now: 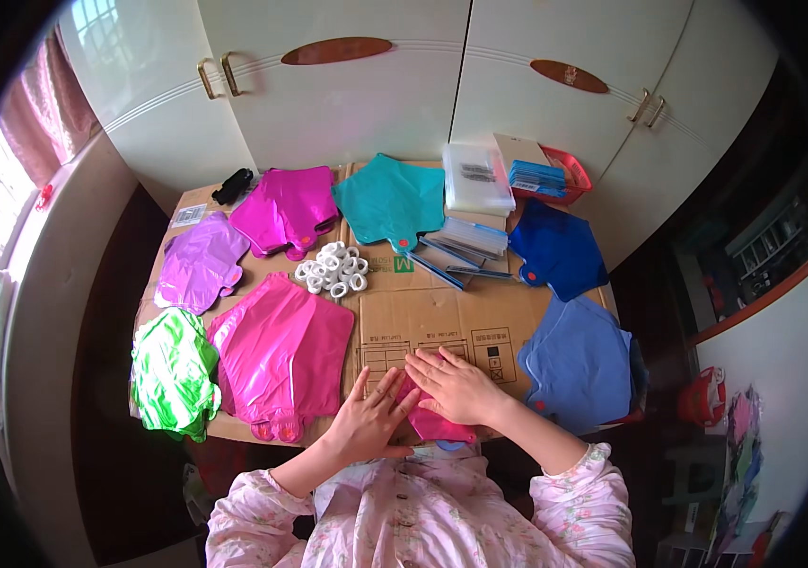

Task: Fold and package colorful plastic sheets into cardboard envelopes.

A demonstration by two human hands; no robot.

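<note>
- Lying at the near edge of the cardboard (413, 310): small pink foil piece (444, 428).
- Laid partly over it: left hand (369, 414) and right hand (458, 390), fingers extended and slightly apart.
- Beyond the fingertips: bare cardboard up to white rings (332, 271) and blue-edged packets (476, 239).
- To the left: large pink foil stack (283, 350); to the right, past bare room: light-blue stack (579, 364).
</note>
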